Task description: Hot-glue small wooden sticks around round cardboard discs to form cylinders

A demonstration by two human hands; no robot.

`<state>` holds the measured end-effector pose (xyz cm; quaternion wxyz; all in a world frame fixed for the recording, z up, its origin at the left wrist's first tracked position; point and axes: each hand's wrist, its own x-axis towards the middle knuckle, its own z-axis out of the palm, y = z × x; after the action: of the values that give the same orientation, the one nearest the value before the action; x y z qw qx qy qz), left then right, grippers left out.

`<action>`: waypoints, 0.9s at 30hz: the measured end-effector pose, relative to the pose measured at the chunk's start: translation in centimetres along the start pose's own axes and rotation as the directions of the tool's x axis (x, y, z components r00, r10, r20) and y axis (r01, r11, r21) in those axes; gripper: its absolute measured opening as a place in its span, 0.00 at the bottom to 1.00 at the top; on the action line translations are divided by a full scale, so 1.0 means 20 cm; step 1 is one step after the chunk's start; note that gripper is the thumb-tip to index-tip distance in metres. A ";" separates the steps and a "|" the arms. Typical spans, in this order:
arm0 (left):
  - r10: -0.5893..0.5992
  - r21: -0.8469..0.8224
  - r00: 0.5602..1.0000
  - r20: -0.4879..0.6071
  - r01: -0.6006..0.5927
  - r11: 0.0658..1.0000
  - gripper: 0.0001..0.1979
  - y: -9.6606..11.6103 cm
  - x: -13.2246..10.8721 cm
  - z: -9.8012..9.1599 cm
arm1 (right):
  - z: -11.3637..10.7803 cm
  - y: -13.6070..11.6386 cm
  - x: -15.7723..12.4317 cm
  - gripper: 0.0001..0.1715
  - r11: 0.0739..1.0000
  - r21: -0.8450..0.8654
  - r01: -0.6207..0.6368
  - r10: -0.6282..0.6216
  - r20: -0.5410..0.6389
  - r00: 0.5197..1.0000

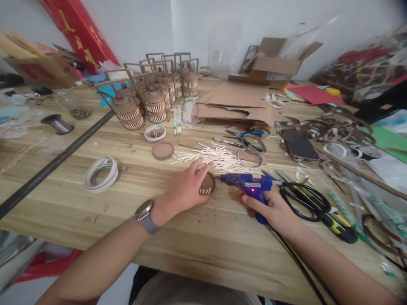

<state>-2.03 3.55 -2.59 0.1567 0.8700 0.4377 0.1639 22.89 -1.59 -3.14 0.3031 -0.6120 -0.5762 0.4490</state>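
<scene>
Disc (207, 182), brown and round, lies between thumb and fingers of the left hand (188, 186), clamped about its edge; short pale sticks (205, 192) line its near side; the right hand (274, 207) wraps a blue glue gun (251, 181) (red light (252, 190) glowing), nozzle (219, 178) just beside the disc's right rim

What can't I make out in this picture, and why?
All in the head view:
Left side of the round cardboard piece: covered by the left hand.
Much of the handle of the glue gun: behind the right hand.
Far end of the black cord: cut off by the bottom edge.
Contents of the glass jar: too small and blurred.
</scene>
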 end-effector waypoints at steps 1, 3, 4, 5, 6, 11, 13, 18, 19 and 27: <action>0.000 -0.001 1.000 0.004 0.000 1.000 0.45 0.00 0.00 0.00 | -0.01 0.02 -0.01 0.27 0.999 -0.037 0.005 -0.004 0.008 1.000; -0.001 -0.005 1.000 0.002 0.001 1.000 0.45 0.00 0.00 0.00 | -0.02 0.03 -0.03 0.27 0.995 -0.098 0.003 0.001 0.043 0.999; 0.000 -0.008 1.000 -0.002 0.000 1.000 0.45 0.00 0.00 0.00 | -0.03 0.03 -0.04 0.27 0.993 -0.114 0.006 0.001 0.061 0.998; 0.000 -0.010 1.000 -0.008 0.000 1.000 0.44 0.00 0.00 0.00 | -0.04 0.02 -0.04 0.27 0.992 -0.124 0.015 -0.005 0.077 0.997; 0.001 -0.011 1.000 -0.011 -0.001 1.000 0.44 0.00 0.00 0.01 | -0.04 0.00 -0.05 0.26 0.991 -0.132 0.029 -0.018 0.089 0.996; 0.001 -0.007 1.000 -0.003 -0.001 1.000 0.45 -0.01 0.00 0.01 | -0.02 -0.05 -0.06 0.20 0.960 -0.214 0.182 -0.156 0.135 0.979; -0.001 -0.006 1.000 0.002 0.001 1.000 0.45 -0.01 0.00 0.01 | -0.01 -0.04 -0.06 0.19 0.940 -0.251 0.232 -0.203 0.138 0.970; -0.005 0.002 1.000 0.006 0.005 1.000 0.44 -0.01 0.00 0.01 | 0.00 -0.01 -0.06 0.19 0.912 -0.289 0.289 -0.265 0.122 0.957; -0.001 0.003 1.000 0.003 0.001 1.000 0.44 -0.01 0.00 0.01 | 0.00 -0.01 -0.06 0.19 0.909 -0.292 0.296 -0.272 0.122 0.955; 0.000 0.001 1.000 0.011 0.000 1.000 0.44 0.00 0.00 0.00 | 0.00 -0.06 -0.06 0.19 0.907 -0.300 0.294 -0.265 0.133 0.955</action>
<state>-2.04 3.58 -2.64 0.1587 0.8710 0.4369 0.1589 22.43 -2.68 -1.93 0.2360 -0.5431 -0.7354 0.3295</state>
